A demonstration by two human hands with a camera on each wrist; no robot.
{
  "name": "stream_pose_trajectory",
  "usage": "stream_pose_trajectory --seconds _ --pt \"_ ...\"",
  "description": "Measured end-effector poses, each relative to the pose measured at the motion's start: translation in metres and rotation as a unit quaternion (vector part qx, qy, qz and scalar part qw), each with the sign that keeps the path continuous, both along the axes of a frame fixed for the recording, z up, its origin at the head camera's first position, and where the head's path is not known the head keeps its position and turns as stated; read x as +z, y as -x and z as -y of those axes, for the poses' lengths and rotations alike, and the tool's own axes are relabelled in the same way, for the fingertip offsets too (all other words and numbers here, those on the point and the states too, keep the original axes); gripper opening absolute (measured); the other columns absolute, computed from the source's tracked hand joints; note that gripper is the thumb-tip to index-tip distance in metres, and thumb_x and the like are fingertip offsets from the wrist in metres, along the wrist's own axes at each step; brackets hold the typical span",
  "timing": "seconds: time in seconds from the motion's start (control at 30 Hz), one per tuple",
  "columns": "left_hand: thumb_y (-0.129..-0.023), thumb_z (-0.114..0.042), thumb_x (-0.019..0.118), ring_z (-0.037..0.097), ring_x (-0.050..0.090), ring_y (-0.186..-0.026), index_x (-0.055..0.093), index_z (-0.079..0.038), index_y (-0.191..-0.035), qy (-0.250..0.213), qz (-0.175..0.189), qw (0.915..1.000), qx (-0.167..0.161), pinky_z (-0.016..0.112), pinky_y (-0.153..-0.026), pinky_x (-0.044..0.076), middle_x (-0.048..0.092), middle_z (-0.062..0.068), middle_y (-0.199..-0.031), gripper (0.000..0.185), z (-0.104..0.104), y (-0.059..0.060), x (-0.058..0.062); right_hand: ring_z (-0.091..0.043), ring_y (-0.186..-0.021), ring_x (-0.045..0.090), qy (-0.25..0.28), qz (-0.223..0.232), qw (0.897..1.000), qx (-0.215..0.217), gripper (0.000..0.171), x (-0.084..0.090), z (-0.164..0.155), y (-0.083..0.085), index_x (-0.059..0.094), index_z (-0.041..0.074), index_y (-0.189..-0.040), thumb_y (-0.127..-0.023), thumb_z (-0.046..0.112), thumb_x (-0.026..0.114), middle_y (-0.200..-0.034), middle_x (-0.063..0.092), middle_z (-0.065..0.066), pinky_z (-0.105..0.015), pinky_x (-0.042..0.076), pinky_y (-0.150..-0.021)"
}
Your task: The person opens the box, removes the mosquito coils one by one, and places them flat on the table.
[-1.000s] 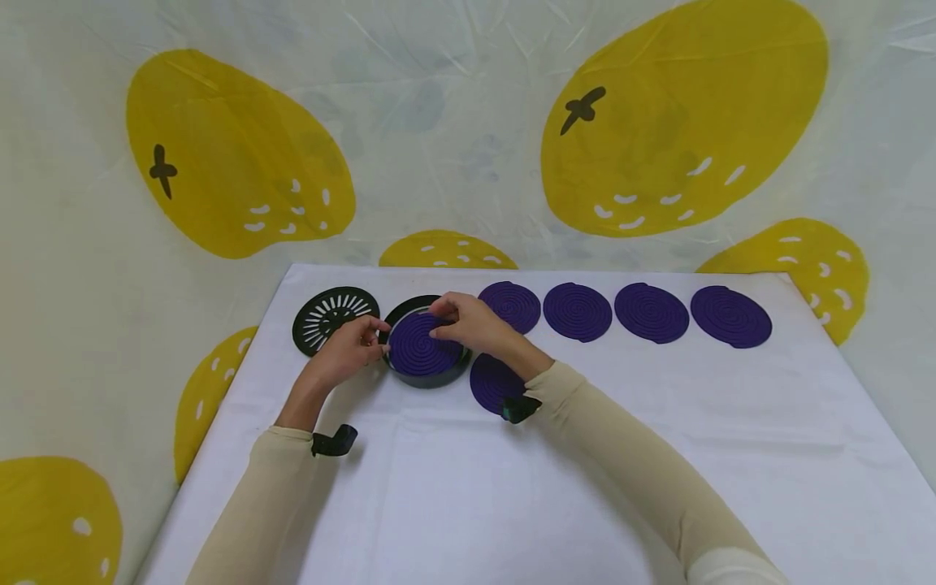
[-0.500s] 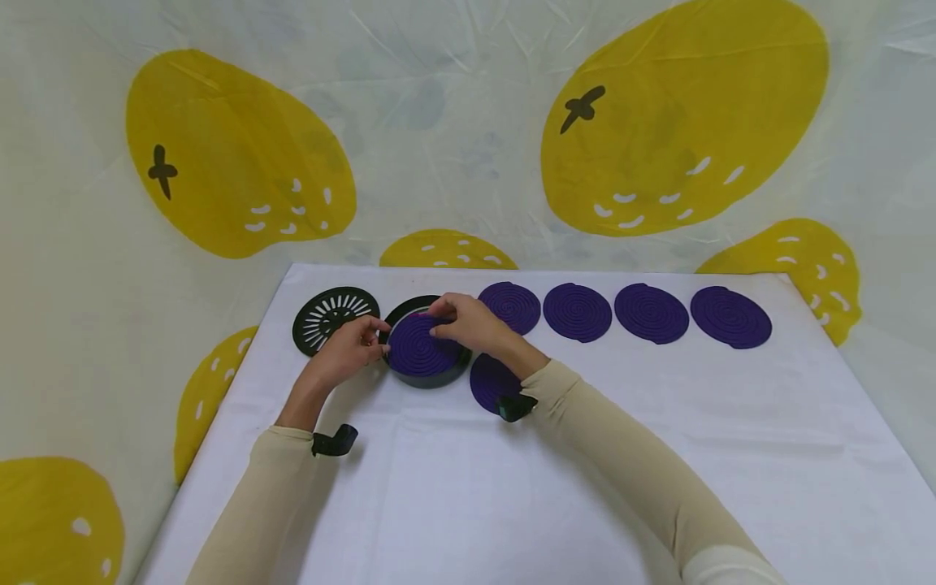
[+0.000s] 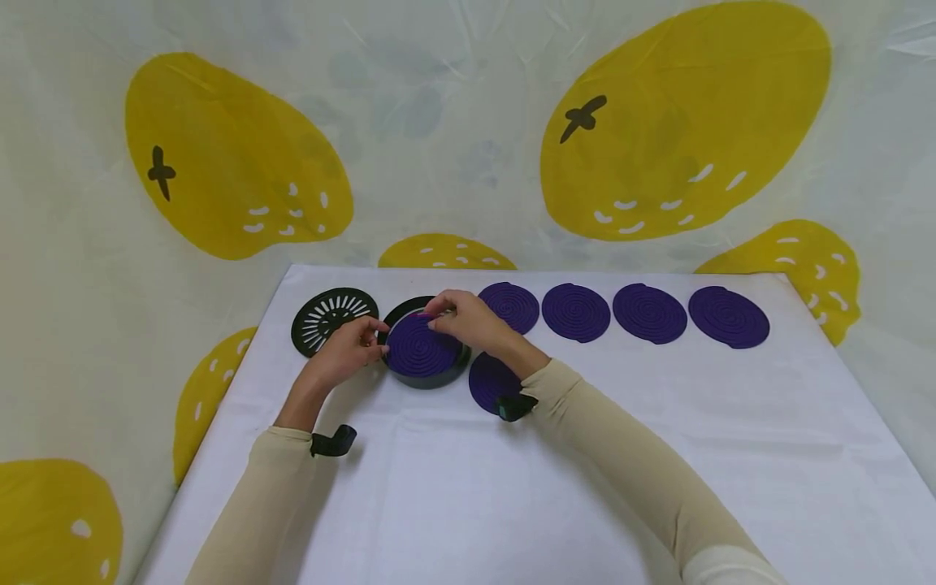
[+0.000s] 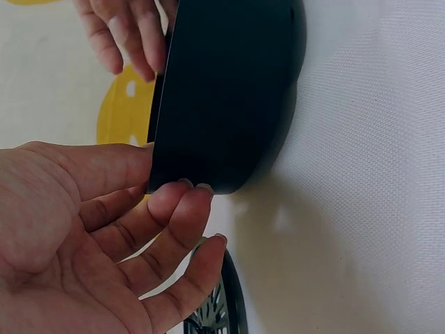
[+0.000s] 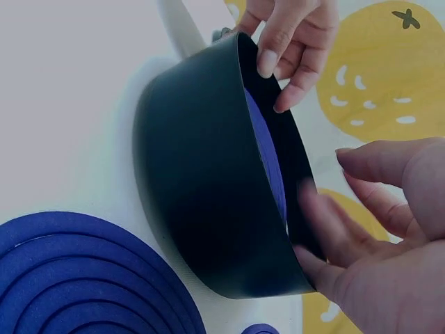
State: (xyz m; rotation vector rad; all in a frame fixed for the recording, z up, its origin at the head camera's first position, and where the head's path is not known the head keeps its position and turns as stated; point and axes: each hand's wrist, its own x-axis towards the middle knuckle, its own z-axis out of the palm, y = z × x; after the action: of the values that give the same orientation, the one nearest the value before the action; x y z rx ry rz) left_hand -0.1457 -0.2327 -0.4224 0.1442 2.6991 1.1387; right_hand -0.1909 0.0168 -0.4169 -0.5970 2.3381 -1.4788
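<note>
The black round dish (image 3: 427,375) sat on the white tablecloth (image 3: 512,487), near its far left corner, with a purple spiral coil (image 3: 420,348) lying inside it. The left hand (image 3: 349,348) held the dish's left rim, thumb and fingertips curled against the wall. The right hand (image 3: 468,319) pressed its fingertips on the coil's far edge (whether it pinched the coil could not be told). A slotted black lid (image 3: 333,318) lay just left of the dish; another coil (image 3: 491,382) lay under the right wrist, and four more (image 3: 649,313) stood in a row to the right
</note>
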Motion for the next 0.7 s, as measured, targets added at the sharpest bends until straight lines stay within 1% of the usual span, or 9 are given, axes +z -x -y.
stream_pose_trajectory --seconds 0.1,0.23,0.3,0.4,0.57,0.7 --pt "-0.095 -0.01 0.069 0.021 0.051 -0.078 0.06 -0.005 -0.13 -0.001 0.003 1.0 0.002 0.034 -0.066 0.044 0.053 0.007 -0.09 0.036 0.0003 -0.0001 0.0002 -0.026 -0.117 0.064 -0.009 -0.001 1.0 0.002 0.03 -0.0011 0.0029 -0.0004 0.065 -0.002 -0.123 -0.095 0.006 0.069 -0.128 0.066 -0.018 -0.037 0.05 -0.101" --pt "-0.095 -0.01 0.069 0.021 0.051 -0.078 0.06 -0.004 -0.13 -0.001 0.001 1.0 -0.001 0.034 -0.066 0.044 0.053 0.007 -0.089 0.036 0.0002 0.0005 -0.0002 -0.024 -0.118 0.062 -0.05 -0.02 0.999 -0.002 0.029 -0.0028 0.0053 -0.0005 0.066 0.002 -0.123 -0.096 0.011 0.07 -0.126 0.068 -0.014 -0.037 0.046 -0.105" --pt "-0.095 -0.01 0.069 0.021 0.051 -0.077 0.061 -0.004 -0.13 -0.002 -0.001 1.0 -0.002 0.034 -0.066 0.044 0.053 0.007 -0.089 0.036 0.0 0.0008 -0.0003 -0.024 -0.118 0.061 -0.057 -0.023 0.998 -0.002 0.03 -0.0026 0.0058 -0.0006 0.066 0.002 -0.124 -0.096 0.011 0.07 -0.126 0.068 -0.014 -0.038 0.045 -0.105" --pt "-0.095 -0.01 0.069 0.021 0.051 -0.077 0.061 -0.004 -0.13 -0.002 -0.001 1.0 -0.001 0.033 -0.066 0.044 0.053 0.007 -0.089 0.036 -0.0003 0.0011 -0.0005 -0.025 -0.119 0.06 -0.055 -0.018 0.998 -0.003 0.03 -0.0024 0.0059 -0.0009 0.066 0.001 -0.125 -0.096 0.01 0.069 -0.127 0.067 -0.014 -0.039 0.045 -0.106" --pt "-0.095 -0.01 0.069 0.02 0.051 -0.077 0.061 -0.005 -0.13 0.001 -0.006 1.0 0.003 0.034 -0.066 0.043 0.053 0.007 -0.089 0.036 -0.0014 -0.0008 -0.003 -0.025 -0.12 0.059 -0.05 -0.013 0.999 0.001 0.026 -0.0046 0.0055 -0.0019 0.065 0.001 -0.126 -0.101 0.008 0.059 -0.129 0.066 -0.015 -0.039 0.045 -0.105" --pt "-0.095 -0.01 0.069 0.021 0.051 -0.076 0.061 -0.004 -0.129 0.001 -0.012 0.9999 0.003 0.034 -0.066 0.043 0.053 0.007 -0.088 0.035 -0.0012 -0.0022 -0.0053 -0.026 -0.123 0.057 -0.053 -0.03 0.998 0.003 0.027 -0.0063 0.005 -0.001 0.066 0.001 -0.125 -0.103 0.003 0.05 -0.13 0.064 -0.016 -0.04 0.043 -0.108"
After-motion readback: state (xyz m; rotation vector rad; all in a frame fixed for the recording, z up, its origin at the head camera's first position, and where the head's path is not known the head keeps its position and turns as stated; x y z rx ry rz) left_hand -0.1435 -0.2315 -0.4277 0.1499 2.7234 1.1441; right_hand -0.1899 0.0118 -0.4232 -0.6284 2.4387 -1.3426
